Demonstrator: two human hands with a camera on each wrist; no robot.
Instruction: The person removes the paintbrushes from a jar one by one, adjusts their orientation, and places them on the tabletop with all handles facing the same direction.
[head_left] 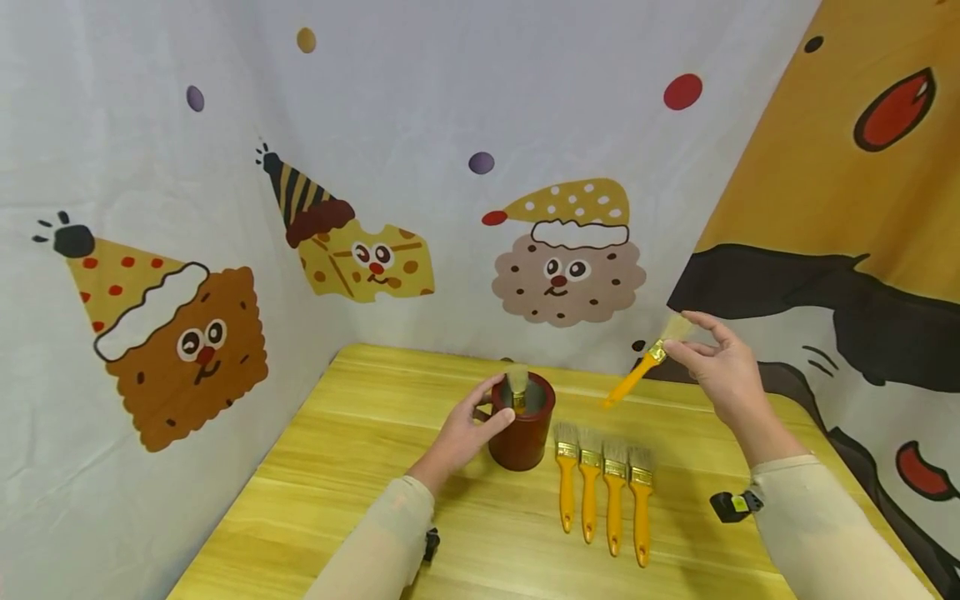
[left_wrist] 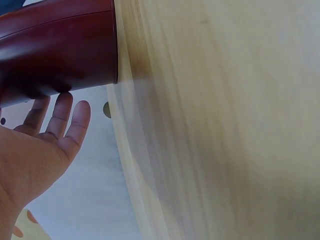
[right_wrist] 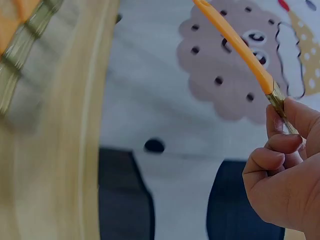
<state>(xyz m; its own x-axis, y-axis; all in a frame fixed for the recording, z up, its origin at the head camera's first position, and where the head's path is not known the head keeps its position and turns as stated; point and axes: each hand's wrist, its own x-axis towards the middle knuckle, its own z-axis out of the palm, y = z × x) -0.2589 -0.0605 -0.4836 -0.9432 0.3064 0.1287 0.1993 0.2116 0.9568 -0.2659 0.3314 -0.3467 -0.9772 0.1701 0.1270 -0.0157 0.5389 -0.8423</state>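
A dark-red cylindrical pot (head_left: 519,446) stands upright on the table. My left hand (head_left: 467,429) holds it at the upper left side, thumb by the near rim; in the left wrist view, fingertips (left_wrist: 64,102) touch the pot's wall (left_wrist: 65,50). One paintbrush (head_left: 517,379) stands in the pot, bristles up. Above the table to the right, my right hand (head_left: 723,375) pinches another paintbrush (head_left: 633,379) near its metal ferrule, the orange handle slanting down left. In the right wrist view, that handle (right_wrist: 237,42) points away from the fingers; the bristles are hidden there.
Several orange-handled paintbrushes (head_left: 615,475) lie side by side right of the pot, bristles toward the back. The wooden table (head_left: 315,483) meets a printed cloth backdrop (head_left: 420,100) behind and at the left. Small black devices (head_left: 735,506) are on both wrists.
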